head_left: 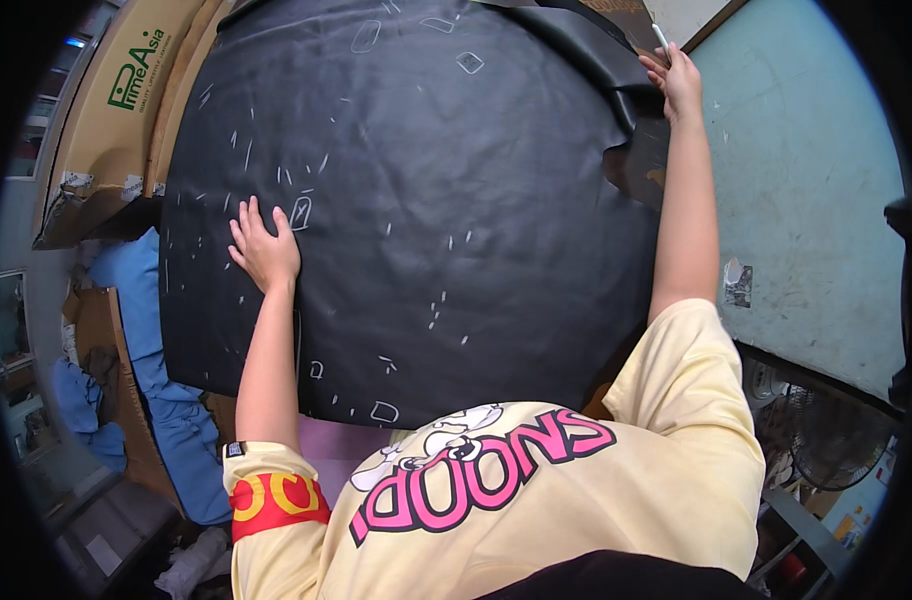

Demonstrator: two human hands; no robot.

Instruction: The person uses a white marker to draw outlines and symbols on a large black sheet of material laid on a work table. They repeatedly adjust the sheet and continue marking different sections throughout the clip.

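A large black sheet that looks like leather (406,170) spreads across the surface before me, marked with many short white strokes and several drawn outlines. My left hand (266,250) lies flat on its left part, fingers spread, beside a small outlined shape with a mark inside. At the far right, my right hand (681,88) is stretched out past the sheet's folded edge. Between its thumb and fingers is a slim white pen (661,38), pointing up and away from the sheet. Part of the right fingers' grip is hidden.
A brown cardboard box (101,150) stands along the left side, with blue cloth (146,330) hanging below it. To the right is a pale green-blue tabletop (816,190). A fan (838,435) stands under it at the lower right. The sheet's far right edge is rumpled.
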